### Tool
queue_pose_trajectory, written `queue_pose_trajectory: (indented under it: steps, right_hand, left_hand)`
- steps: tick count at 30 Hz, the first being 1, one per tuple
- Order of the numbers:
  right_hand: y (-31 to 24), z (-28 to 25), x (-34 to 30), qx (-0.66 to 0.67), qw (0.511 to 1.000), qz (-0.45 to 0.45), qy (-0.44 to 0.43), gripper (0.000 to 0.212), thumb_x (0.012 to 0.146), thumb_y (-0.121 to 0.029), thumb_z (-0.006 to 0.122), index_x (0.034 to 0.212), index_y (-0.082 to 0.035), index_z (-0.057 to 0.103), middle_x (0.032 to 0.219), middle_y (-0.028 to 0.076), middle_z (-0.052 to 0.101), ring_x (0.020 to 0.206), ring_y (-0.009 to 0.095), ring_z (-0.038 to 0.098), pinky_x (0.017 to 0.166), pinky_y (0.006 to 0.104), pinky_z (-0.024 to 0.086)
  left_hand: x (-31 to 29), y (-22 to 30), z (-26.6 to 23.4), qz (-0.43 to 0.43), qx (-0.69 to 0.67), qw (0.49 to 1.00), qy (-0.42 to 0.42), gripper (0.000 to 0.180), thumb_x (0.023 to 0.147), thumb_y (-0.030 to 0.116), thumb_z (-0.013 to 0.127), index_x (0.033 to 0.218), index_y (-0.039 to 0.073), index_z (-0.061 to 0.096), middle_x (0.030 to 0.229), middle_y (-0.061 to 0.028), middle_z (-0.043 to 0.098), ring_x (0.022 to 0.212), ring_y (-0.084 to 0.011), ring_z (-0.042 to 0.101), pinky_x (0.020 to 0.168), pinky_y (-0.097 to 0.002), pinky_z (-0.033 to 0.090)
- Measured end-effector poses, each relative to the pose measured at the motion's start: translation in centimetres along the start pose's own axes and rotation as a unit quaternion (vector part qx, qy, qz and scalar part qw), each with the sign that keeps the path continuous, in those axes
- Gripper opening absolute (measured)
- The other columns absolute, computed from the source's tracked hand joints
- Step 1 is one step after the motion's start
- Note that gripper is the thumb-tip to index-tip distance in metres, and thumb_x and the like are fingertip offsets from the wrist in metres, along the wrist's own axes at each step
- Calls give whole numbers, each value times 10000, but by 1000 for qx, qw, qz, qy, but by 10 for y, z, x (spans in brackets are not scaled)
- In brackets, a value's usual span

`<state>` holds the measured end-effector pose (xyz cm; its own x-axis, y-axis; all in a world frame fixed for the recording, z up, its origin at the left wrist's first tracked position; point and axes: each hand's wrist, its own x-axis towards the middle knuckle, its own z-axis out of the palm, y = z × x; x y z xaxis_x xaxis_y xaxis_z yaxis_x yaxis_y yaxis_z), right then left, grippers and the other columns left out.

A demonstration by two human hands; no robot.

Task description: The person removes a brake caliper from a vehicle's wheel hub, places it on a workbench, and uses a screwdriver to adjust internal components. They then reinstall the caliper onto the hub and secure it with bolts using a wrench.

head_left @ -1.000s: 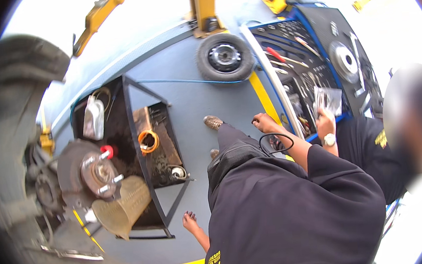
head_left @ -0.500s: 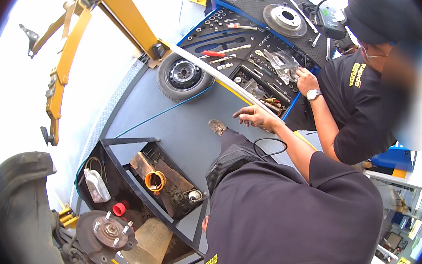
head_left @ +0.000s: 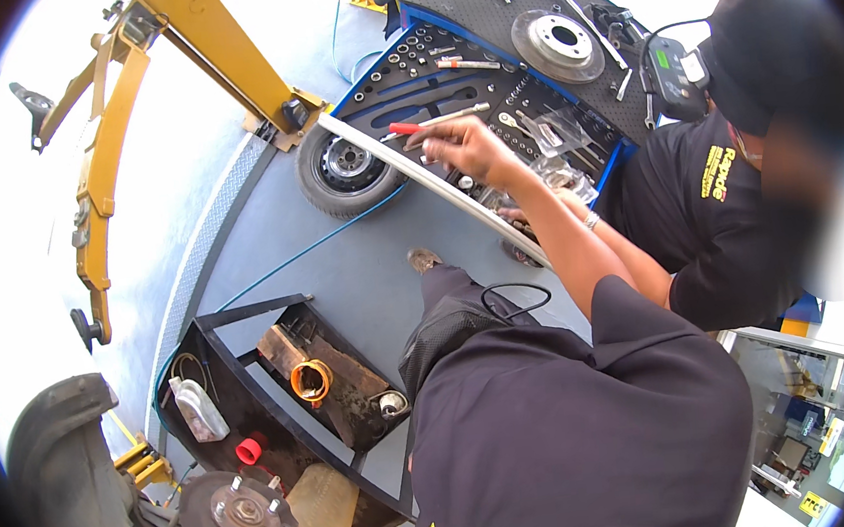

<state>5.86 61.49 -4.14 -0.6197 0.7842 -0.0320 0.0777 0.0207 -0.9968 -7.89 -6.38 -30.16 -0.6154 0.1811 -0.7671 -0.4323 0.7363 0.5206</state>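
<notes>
My right hand (head_left: pixel 467 151) is over the blue tool drawer (head_left: pixel 417 93), its fingers bent and apart. Its fingertips are beside a red-handled tool (head_left: pixel 404 127) lying in the drawer; the hand covers part of that tool's far end. I see no firm grip on it. Only a sliver of my left hand (head_left: pixel 409 462) shows at the edge of my dark shirt, and its fingers are hidden. Clear plastic bags (head_left: pixel 563 133) and a ratchet (head_left: pixel 508 120) lie further right in the drawer.
At the right a co-worker in a dark cap (head_left: pixel 773 32) reaches into the drawer. A brake disc (head_left: pixel 558 43) rests on the cart top. A wheel (head_left: pixel 345 165) lies by the yellow lift post (head_left: pixel 223 55). At lower left are a black metal stand (head_left: pixel 261 378) and a wheel hub (head_left: pixel 243 510).
My right hand has moved forward and left, from the drawer's near edge to over the red-handled tool. The co-worker's hand has moved lower in the drawer. The view has shifted slightly.
</notes>
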Motion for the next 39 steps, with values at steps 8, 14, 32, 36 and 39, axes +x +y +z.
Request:
queue_pose_trajectory:
  steps: [8, 14, 32, 36, 39]
  right_hand:
    - [8, -188, 129, -133, 754, -29, 643, 238, 946, -173, 709, 1085, -11, 814, 848, 79, 767, 669, 156, 657, 633, 341, 524]
    - [51, -319, 125, -374, 517, 195, 745, 383, 880, -298, 787, 1201, -93, 754, 1340, 208, 601, 1276, 373, 571, 1007, 495, 545]
    - [130, -488, 98, -296, 584, 401, 640, 699, 901, -565, 835, 1476, -206, 666, 1506, 220, 617, 1464, 399, 511, 1157, 567, 465]
    - [123, -485, 79, -109, 652, 120, 741, 462, 1025, -272, 753, 1390, 1, 678, 1105, 191, 793, 962, 273, 761, 890, 368, 580]
    - [92, -467, 64, 112, 649, -30, 752, 338, 1107, -110, 580, 1340, 131, 623, 1146, 194, 774, 942, 221, 747, 811, 300, 563]
  left_hand:
    - [19, 69, 4, 5, 34, 999, -15, 382, 1106, 293, 580, 1281, -18, 716, 1072, -147, 770, 896, -232, 723, 778, -357, 573]
    - [36, 123, 5, 4, 74, 997, -17, 381, 1106, 289, 582, 1277, -24, 717, 1071, -149, 771, 897, -227, 721, 786, -357, 573]
    - [83, 239, -18, 31, 170, 985, -20, 377, 1108, 276, 588, 1265, -41, 717, 1068, -156, 773, 900, -214, 715, 809, -358, 573]
    - [104, 236, -35, 57, 168, 984, -35, 376, 1108, 273, 589, 1263, -45, 717, 1067, -157, 774, 901, -210, 714, 814, -358, 573]
    - [125, 228, -49, 78, 158, 983, -47, 375, 1109, 271, 590, 1261, -48, 718, 1066, -158, 774, 901, -208, 713, 817, -359, 573]
